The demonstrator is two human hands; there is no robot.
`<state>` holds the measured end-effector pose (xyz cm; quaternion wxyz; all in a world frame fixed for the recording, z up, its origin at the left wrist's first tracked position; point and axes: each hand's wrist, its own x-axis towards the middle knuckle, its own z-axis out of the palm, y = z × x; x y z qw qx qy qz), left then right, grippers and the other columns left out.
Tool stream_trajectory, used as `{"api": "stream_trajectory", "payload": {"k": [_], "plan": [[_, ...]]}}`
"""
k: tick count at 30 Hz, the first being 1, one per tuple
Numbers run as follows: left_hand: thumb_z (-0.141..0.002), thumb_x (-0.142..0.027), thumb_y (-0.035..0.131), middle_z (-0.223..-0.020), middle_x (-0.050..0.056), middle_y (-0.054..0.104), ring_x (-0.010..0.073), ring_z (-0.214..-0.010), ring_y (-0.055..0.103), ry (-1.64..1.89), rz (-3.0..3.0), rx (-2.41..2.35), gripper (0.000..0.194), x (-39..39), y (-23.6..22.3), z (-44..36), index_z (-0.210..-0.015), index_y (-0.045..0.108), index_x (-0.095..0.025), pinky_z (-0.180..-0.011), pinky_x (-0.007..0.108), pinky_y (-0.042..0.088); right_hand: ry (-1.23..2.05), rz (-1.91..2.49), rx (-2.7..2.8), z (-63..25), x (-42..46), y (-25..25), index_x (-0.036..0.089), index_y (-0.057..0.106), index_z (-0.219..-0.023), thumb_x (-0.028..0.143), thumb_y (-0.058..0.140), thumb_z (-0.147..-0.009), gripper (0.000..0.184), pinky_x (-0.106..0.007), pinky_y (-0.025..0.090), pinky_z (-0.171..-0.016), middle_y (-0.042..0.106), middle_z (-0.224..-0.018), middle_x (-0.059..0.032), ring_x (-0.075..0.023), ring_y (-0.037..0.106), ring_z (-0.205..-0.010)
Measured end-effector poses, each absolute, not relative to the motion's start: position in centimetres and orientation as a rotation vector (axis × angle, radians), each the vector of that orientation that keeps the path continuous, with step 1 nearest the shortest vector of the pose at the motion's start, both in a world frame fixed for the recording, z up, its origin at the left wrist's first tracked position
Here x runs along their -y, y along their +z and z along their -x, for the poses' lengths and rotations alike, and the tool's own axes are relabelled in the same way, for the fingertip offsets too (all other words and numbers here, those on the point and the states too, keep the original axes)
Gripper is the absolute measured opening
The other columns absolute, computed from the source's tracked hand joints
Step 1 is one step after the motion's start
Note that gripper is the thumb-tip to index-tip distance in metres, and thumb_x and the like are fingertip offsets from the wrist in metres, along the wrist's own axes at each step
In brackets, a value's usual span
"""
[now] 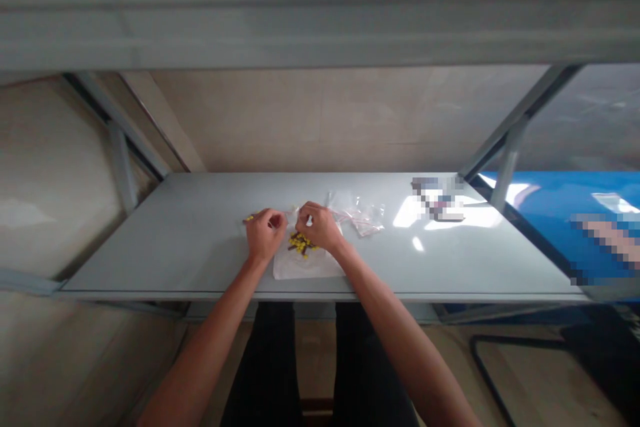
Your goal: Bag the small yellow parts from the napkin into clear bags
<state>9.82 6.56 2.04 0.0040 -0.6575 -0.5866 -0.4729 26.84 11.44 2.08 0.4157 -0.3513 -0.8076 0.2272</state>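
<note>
A: Grip?
B: Left hand (pixel 265 233) and right hand (pixel 317 227) both curled, fingertips pinched together, not clamped on anything I can make out; too small to tell what's in them; the hands sit close, nearly touching.

A: Anything at the left fingertips?
B: Yellow bit (pixel 249 218) just beside them; can't tell if it's held.

A: Main stuff?
B: Pile (pixel 300 243) of small yellow and brown pieces, between the hands, right by the right hand's fingers; it lies on a white sheet (pixel 307 269), near the table's front edge; can't tell what the pieces are.

A: Around it?
B: Clear bags (pixel 361 218) with red seals lie just beyond the right hand, to its right; grey table (pixel 150 247) under everything; blurred item (pixel 437 199) further right on it, unreadable; blue panel (pixel 560 190) past the table's right end; metal shelf uprights (pixel 507 163) at the back corner.
</note>
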Motion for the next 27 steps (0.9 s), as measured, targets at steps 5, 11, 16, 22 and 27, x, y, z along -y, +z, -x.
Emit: {"api": "stream_trajectory", "payload": {"k": [5, 11, 16, 22, 27], "plan": [[-0.097, -0.03, 0.052, -0.085, 0.004, 0.068, 0.0173, -0.077, 0.064, -1.493, 2.354, 1.632, 0.018, -6.1, 2.7, -10.2, -0.089, 0.066, -0.021, -0.075, 0.029, 0.05, 0.857, 0.916, 1.765, -27.2, -11.7, 2.2, 0.022, 0.058, -0.103, 0.01, 0.052, -0.075, 0.03, -0.027, 0.05, -0.066, 0.074, -0.1, -0.0046, -0.0134, 0.066, -0.067], [-0.1, -0.051, 0.047, -0.123, 0.012, 0.069, 0.0245, -0.115, 0.064, -1.997, 2.12, 1.875, 0.041, -7.7, 1.5, -9.5, -0.124, 0.059, -0.021, -0.101, 0.04, 0.048, 1.2, 0.592, 1.498, -27.8, -12.2, 3.0, 0.02, 0.071, -0.1, 0.023, 0.059, -0.083, 0.021, -0.033, 0.058, -0.081, 0.077, -0.109, -0.0084, -0.0195, 0.075, -0.092], [-0.096, -0.06, 0.05, -0.098, 0.007, 0.077, 0.0247, -0.102, 0.07, -2.198, 2.309, 2.091, 0.048, -8.2, 1.3, -9.2, -0.125, 0.061, -0.022, -0.1, 0.04, 0.048, 1.269, 0.517, 1.419, -28.2, -11.9, 3.8, 0.022, 0.078, -0.091, 0.029, 0.067, -0.086, 0.014, -0.041, 0.054, -0.098, 0.078, -0.111, -0.007, -0.0247, 0.07, -0.113], [-0.088, -0.058, 0.065, -0.095, 0.006, 0.077, 0.0231, -0.094, 0.071, -2.391, 2.309, 2.008, 0.048, -8.1, 1.5, -8.9, -0.118, 0.065, -0.021, -0.091, 0.036, 0.052, 1.322, 0.577, 1.474, -28.3, -11.9, 3.7, 0.023, 0.079, -0.088, 0.024, 0.063, -0.083, 0.016, -0.038, 0.054, -0.094, 0.079, -0.101, -0.0045, -0.0207, 0.072, -0.101], [-0.091, -0.052, 0.065, -0.09, 0.006, 0.074, 0.0185, -0.084, 0.07, -2.423, 2.083, 1.948, 0.039, -8.4, 0.9, -8.4, -0.11, 0.069, -0.019, -0.084, 0.031, 0.053, 1.446, 0.688, 1.509, -29.0, -12.0, 3.8, 0.02, 0.069, -0.085, 0.022, 0.063, -0.075, 0.012, -0.032, 0.054, -0.082, 0.079, -0.1, -0.006, -0.019, 0.071, -0.094]]}}
